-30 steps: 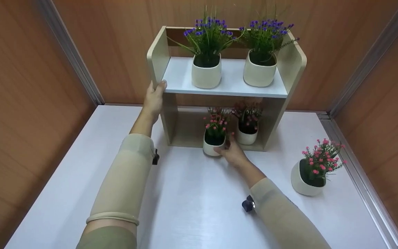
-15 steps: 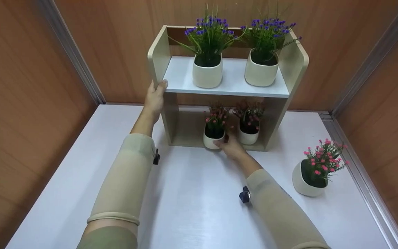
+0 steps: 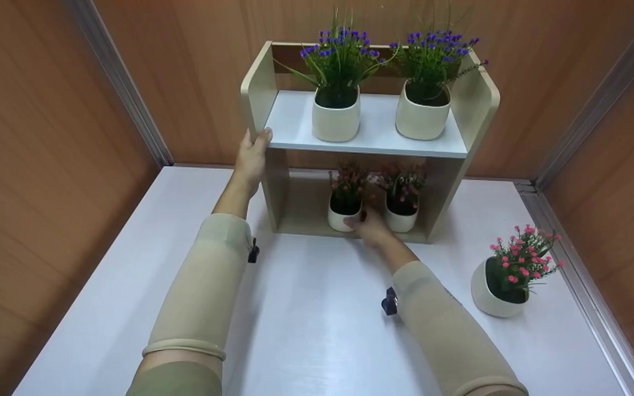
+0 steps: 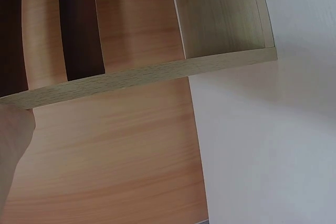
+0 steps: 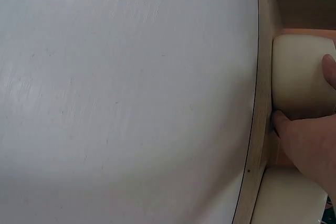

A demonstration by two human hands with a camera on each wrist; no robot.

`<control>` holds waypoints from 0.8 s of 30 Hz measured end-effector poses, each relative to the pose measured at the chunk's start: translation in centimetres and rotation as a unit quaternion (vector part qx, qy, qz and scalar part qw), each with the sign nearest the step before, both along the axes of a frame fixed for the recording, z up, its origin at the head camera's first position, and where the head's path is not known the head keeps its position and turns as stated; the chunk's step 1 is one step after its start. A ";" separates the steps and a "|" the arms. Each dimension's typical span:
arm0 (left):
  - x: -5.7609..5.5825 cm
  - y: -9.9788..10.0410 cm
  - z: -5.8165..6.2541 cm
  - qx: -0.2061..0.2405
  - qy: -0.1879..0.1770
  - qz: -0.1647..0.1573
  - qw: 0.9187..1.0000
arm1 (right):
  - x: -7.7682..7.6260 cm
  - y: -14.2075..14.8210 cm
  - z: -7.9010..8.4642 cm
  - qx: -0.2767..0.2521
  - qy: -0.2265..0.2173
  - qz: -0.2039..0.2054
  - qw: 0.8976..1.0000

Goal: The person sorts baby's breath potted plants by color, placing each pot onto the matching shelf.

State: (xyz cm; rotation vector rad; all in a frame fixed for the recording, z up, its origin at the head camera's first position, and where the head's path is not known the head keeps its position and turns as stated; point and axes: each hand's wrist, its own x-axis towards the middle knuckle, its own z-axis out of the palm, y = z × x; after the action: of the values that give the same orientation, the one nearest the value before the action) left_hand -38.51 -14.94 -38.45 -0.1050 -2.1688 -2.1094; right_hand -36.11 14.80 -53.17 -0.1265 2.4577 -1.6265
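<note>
On the lower shelf of a small wooden rack [image 3: 300,217], my right hand [image 3: 373,228] grips a white potted plant [image 3: 342,221] with pinkish flowers. In the right wrist view the thumb and a finger of that hand lie against the side of the white pot [image 5: 302,74]. Just right of it on the same shelf is another pink-flowered potted plant [image 3: 402,221]. My left hand [image 3: 251,159] holds the rack's left side panel at the upper shelf's height, thumb on the front edge. The left wrist view catches part of the left hand [image 4: 13,140] beside the panel edge [image 4: 142,75].
Two purple-flowered potted plants [image 3: 336,121] [image 3: 422,118] stand on the white upper shelf [image 3: 289,124]. A third pink-flowered potted plant [image 3: 496,291] is on the white table [image 3: 317,319] at right. Wood-grain walls [image 3: 25,165] enclose the table's back and sides.
My right hand has moved the potted plant back from the shelf's front edge onto the lower shelf, level with its neighbour. My left hand keeps its hold on the side panel.
</note>
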 end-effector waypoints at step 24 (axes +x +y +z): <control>0.3 0.0 0.0 0.007 0.006 -0.005 1.000 | 8.8 1.0 2.2 -0.122 0.051 -0.106 0.985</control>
State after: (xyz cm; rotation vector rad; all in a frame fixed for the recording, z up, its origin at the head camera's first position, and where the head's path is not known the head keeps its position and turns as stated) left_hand -38.25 -14.95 -38.40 -0.1271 -2.1506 -2.1246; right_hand -27.31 15.76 -50.94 0.0209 2.4046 -2.0574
